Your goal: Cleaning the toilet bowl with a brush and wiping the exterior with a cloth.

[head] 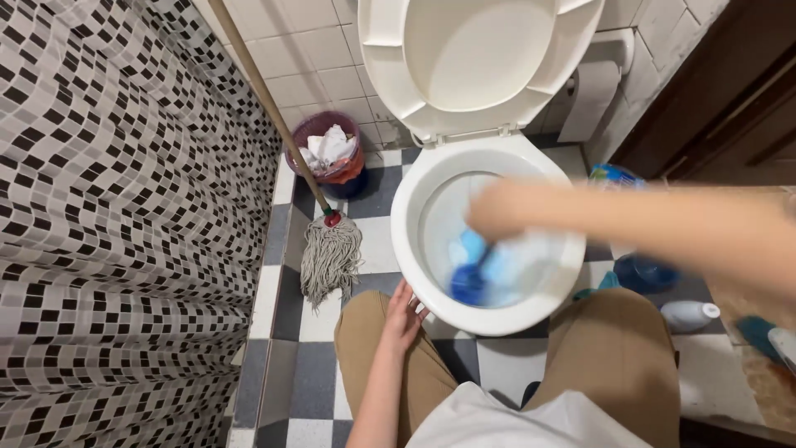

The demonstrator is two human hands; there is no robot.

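Note:
A white toilet (pixel 406 241) stands ahead with its seat and lid (pixel 477 58) raised. My right hand (pixel 497 211) reaches over the bowl, blurred by motion, and is shut on the handle of a blue toilet brush (pixel 470 278) whose head is down in the bowl among blue cleaner. My left hand (pixel 404 319) rests flat on my left thigh in tan trousers, just below the toilet's front rim, holding nothing.
A string mop (pixel 330 253) leans from the upper left, its head on the checkered floor beside the toilet. A maroon waste bin (pixel 327 162) with paper stands behind it. A mosaic-tiled wall (pixel 124 207) runs along the left. Bottles (pixel 688 315) lie on the right floor.

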